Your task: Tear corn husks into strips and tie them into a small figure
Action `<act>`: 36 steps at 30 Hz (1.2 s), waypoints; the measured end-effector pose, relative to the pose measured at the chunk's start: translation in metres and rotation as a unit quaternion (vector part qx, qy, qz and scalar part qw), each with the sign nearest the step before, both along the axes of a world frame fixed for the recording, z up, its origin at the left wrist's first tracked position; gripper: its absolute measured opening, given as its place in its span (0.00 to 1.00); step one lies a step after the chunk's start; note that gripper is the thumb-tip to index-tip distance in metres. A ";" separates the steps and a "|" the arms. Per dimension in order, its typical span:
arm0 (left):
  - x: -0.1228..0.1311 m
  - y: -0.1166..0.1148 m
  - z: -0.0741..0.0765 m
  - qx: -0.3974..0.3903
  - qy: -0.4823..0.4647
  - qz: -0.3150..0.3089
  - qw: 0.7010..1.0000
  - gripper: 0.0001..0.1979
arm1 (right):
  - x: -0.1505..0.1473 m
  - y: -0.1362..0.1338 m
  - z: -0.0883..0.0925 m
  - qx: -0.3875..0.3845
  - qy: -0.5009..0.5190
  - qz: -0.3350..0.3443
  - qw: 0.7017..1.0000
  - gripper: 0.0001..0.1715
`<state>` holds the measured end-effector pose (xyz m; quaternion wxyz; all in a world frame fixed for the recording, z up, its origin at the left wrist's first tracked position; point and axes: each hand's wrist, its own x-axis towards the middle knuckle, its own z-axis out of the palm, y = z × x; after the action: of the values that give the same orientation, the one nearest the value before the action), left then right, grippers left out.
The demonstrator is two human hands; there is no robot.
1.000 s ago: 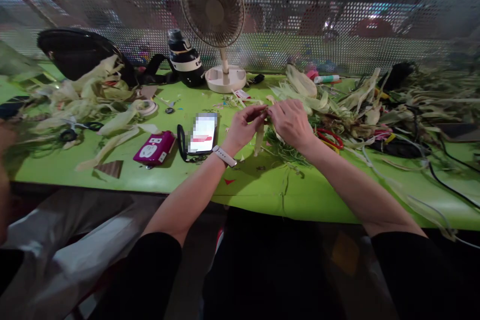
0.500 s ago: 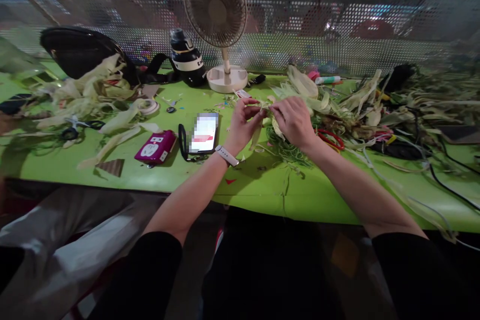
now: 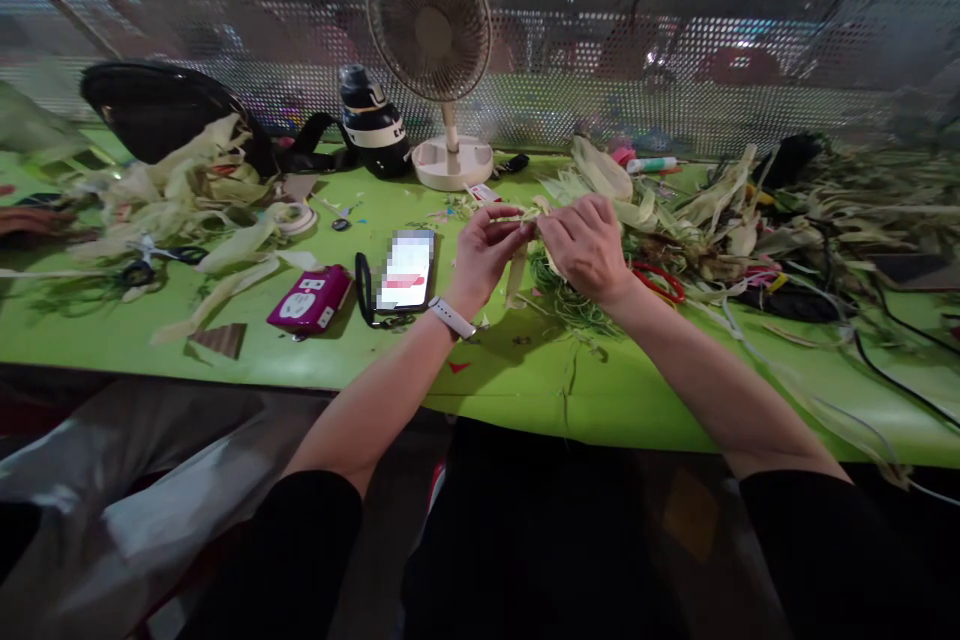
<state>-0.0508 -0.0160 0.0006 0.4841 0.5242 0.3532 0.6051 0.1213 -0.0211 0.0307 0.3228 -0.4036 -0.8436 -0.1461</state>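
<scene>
My left hand [image 3: 486, 255] pinches a pale green strip of corn husk [image 3: 517, 275] between thumb and fingers; its loose end hangs below. Close against it, my right hand [image 3: 585, 245] grips the same husk piece, its fingertips meeting those of the left. Exactly how the husk is folded between the fingertips is hidden. Under and beside my right hand lies a tangle of thin green strands [image 3: 574, 305]. Behind it, a heap of dry corn husks [image 3: 600, 170] spreads to the right. A phone [image 3: 406, 270] with a lit screen lies left of my left hand.
A fan [image 3: 431, 35] and a dark bottle [image 3: 373, 130] stand at the back by a perforated metal screen. Leftward are a magenta box [image 3: 311, 300], scissors [image 3: 154, 260], a tape roll [image 3: 294, 218], more husks [image 3: 180, 185] and a black bag [image 3: 169, 110]. Cables [image 3: 892, 360] run at right.
Both hands keep hold of the husk, and my right hand has turned slightly. A co-worker's hand at the far left has come further into view.
</scene>
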 end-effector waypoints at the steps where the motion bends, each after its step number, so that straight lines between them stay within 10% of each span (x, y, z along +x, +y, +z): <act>1: -0.001 0.001 -0.001 0.013 0.013 0.004 1.000 0.19 | 0.001 0.001 0.001 0.001 -0.004 0.007 1.000 0.21; 36: -0.003 -0.004 0.010 -0.075 -0.014 -0.016 0.997 0.13 | 0.006 0.009 -0.003 0.096 -0.088 0.061 0.990 0.17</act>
<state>-0.0540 -0.0197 0.0103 0.5368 0.4835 0.3826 0.5759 0.1278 -0.0118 0.0275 0.2933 -0.3040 -0.8737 -0.2413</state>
